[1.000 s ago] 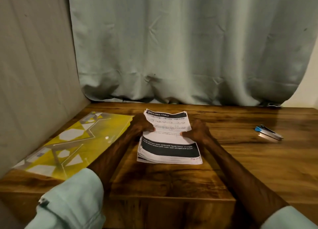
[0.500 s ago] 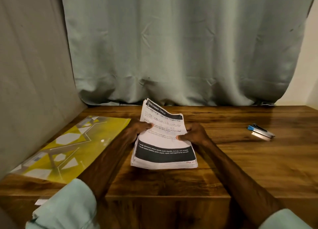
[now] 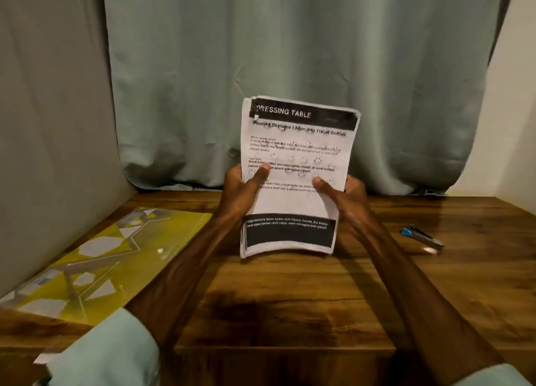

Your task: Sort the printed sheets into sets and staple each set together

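A stack of printed sheets [image 3: 295,206] stands nearly upright above the wooden table [image 3: 290,298], its top page headed "DRESSING TABLE" with black bands at top and bottom. My left hand [image 3: 242,188] grips the stack's left edge, thumb across the front page. My right hand [image 3: 342,195] grips the right edge the same way. A small stapler [image 3: 422,236] with a blue end lies on the table to the right, apart from both hands.
A yellow patterned plastic folder [image 3: 95,264] lies flat on the table's left side. A grey-green curtain [image 3: 290,66] hangs behind the table, a padded wall [image 3: 43,124] stands at the left. A scrap of white paper [image 3: 43,358] shows at the lower left edge.
Both hands have lifted the stack off the table and tilted it up from flat to nearly upright, facing me. The stapler and folder have stayed where they were.
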Demonstrator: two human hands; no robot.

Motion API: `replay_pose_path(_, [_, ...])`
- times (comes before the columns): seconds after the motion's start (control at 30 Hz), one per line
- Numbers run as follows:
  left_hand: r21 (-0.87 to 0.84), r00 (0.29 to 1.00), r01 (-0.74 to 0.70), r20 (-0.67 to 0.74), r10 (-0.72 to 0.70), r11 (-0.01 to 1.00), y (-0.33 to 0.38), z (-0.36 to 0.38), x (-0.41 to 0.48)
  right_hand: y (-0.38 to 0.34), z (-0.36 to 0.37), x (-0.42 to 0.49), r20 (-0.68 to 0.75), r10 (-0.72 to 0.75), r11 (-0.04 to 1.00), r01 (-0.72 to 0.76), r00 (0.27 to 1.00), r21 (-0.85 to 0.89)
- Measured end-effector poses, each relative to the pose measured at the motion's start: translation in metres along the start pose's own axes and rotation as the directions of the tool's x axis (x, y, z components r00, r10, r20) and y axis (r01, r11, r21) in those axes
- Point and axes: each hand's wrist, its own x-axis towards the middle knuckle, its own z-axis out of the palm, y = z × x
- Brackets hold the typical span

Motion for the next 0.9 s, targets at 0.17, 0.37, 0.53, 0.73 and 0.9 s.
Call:
replay_pose_path(0.17, [-0.073,1.000,0.007,0.004,-0.006,0.997,-0.007,0.020,-0.013,-0.005,-0.019,-0.008,-0.094,-0.129,0.973,0.108,0.987,-0.206])
replay_pose_path(0.37, [0.146,0.999,0.050,-0.014,-0.048,0.988,-0.052,0.031,-0.046,0.039,-0.027,-0.032,-0.184,-0.107,0.972,0.064,0.977,-0.226])
replay_pose_path(0.53, [0.437,0.999,0.018,-0.032,-0.004,0.899,-0.042,0.046,-0.010,0.029,-0.041,-0.007,-0.195,-0.114,0.904,0.020,0.974,-0.426])
replay_pose_path(0.73, [0.635,0.950,0.215,0.039,-0.309,0.742,-0.073,0.076,0.001,0.044,-0.108,0.001,-0.347,0.022,0.711,-0.259,0.938,-0.654])
replay_pose_path(0.9, [0.742,0.894,0.100,0.226,-0.388,0.663,-0.106,0.091,-0.033,0.063,-0.128,-0.025,-0.414,0.068,0.321,-0.412,0.908,-0.853])
